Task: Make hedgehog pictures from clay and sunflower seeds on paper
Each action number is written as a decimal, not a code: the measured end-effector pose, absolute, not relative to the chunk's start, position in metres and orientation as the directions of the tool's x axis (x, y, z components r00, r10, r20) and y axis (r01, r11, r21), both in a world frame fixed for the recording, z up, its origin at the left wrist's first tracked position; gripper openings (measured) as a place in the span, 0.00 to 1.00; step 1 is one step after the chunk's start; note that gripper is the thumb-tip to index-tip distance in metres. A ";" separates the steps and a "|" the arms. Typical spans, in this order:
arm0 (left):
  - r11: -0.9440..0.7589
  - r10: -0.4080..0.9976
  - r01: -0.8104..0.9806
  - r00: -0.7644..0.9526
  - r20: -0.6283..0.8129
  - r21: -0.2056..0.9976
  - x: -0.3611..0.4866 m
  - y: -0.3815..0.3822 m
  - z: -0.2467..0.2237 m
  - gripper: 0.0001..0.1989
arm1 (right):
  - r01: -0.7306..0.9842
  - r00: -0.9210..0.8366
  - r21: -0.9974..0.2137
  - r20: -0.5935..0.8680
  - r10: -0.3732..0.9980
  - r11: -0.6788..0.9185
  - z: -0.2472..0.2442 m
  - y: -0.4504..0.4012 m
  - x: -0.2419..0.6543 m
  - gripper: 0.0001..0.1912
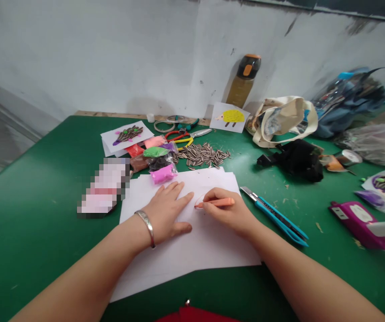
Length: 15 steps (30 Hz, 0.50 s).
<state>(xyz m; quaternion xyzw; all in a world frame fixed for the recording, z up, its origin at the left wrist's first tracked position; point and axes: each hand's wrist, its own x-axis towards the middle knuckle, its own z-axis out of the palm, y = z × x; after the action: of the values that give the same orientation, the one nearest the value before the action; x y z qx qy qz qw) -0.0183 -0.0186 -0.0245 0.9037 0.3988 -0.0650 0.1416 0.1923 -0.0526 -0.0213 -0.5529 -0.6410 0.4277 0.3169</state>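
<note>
My left hand (167,212) lies flat on a stack of white paper (212,252), its fingers spread and nothing in them. Pinched in my right hand (231,213) is an orange crayon (224,202), its tip touching the top sheet just right of my left fingertips. A thin curved line (199,197) shows on the paper by the tip. Bags of coloured clay (163,173) and a pile of striped seeds (207,155) lie beyond the paper's far edge.
A blue utility knife (280,221) lies right of the paper, a blurred-out object (105,188) left. Behind are a hedgehog drawing (233,116), a seed-covered picture (127,134), scissors (201,133), a bottle (242,82), a cloth bag (281,120). A magenta device (360,226) sits far right.
</note>
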 end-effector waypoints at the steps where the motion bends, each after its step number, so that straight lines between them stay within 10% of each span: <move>1: -0.644 0.702 0.738 0.675 -0.227 0.201 -0.018 -0.019 -0.025 0.40 | 0.435 -0.196 -0.900 -0.068 0.978 0.025 -0.021 -0.053 0.192 0.03; 15: -0.586 0.695 0.774 0.632 -0.344 0.237 -0.011 -0.019 -0.007 0.41 | 0.399 -0.199 -0.915 -0.157 0.967 -0.066 -0.017 -0.051 0.198 0.03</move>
<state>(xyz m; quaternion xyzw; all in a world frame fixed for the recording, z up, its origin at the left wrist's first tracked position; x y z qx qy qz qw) -0.0112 -0.0190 -0.0071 0.8841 0.4155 -0.1079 0.1849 0.1976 -0.0510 -0.0173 -0.5568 -0.6135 0.4723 0.3008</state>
